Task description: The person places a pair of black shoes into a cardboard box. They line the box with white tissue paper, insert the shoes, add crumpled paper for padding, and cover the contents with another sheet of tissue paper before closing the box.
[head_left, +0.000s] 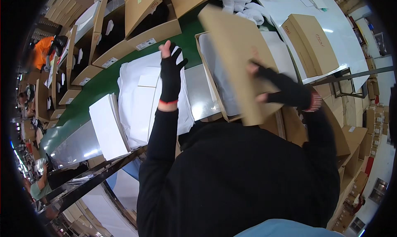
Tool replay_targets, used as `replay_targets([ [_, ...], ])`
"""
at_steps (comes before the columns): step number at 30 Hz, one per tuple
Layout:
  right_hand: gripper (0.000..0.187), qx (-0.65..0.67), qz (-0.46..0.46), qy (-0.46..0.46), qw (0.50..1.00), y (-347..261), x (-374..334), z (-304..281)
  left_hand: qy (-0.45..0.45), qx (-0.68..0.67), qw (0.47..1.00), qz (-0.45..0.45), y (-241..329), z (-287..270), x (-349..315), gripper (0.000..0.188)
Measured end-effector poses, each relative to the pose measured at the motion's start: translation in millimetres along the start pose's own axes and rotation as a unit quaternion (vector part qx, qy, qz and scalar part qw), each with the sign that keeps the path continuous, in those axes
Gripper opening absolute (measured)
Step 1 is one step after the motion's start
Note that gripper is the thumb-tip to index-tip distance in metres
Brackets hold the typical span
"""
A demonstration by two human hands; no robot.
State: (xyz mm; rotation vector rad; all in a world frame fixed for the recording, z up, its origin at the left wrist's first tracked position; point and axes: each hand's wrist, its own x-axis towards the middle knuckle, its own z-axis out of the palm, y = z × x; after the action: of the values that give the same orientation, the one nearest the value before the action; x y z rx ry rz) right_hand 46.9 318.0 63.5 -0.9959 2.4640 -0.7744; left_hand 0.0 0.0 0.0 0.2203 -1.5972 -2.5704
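Note:
My left hand [170,73], in a black fingerless glove, is raised over a stack of white paper sheets [138,100], fingers spread and nothing held. With my right hand [285,88], gloved the same way and blurred by motion, I hold a brown cardboard box lid [242,50]. The lid is tilted above an open shoebox-like carton [220,106]. Whitish paper [215,67] shows inside that carton, and the lid hides its right part. A smaller white sheet [147,80] lies on the stack near my left wrist.
Open cartons with dark contents [155,34] line the far side of the green belt [190,34]. Crumpled white paper [246,5] lies beyond the lid. A closed carton [310,44] rests on the white table at right. A dark metal rail [95,175] runs below left; people work farther left.

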Motion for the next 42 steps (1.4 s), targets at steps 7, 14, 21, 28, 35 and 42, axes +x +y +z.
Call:
replay_targets([
  [7,0.020,0.170,0.132,0.324,0.921,86.8,-20.7,29.8,-0.190,0.159,0.937,-0.245,-60.6,12.2,-76.4,0.114],
  [14,0.046,0.328,0.209,0.249,0.887,297.9,-140.7,178.2,-0.194,0.096,0.944,-0.249,-75.0,26.6,-101.0,0.103],
  [21,0.051,0.510,0.199,0.316,0.775,177.8,-121.9,124.1,-0.249,0.137,0.923,-0.261,-55.2,21.0,-99.5,0.091],
  [28,0.047,0.228,0.152,0.428,0.861,184.5,-271.6,-106.1,-0.376,0.068,0.912,-0.150,-49.4,205.8,-45.4,0.083],
  [35,0.053,0.082,0.251,0.375,0.889,290.5,-302.7,-295.6,-0.539,0.071,0.815,-0.199,-86.5,319.2,-24.9,0.085],
  [42,0.082,-0.168,0.531,0.258,0.789,264.3,-182.8,-242.2,-0.487,0.225,0.800,-0.269,-117.0,202.2,-41.1,0.070],
])
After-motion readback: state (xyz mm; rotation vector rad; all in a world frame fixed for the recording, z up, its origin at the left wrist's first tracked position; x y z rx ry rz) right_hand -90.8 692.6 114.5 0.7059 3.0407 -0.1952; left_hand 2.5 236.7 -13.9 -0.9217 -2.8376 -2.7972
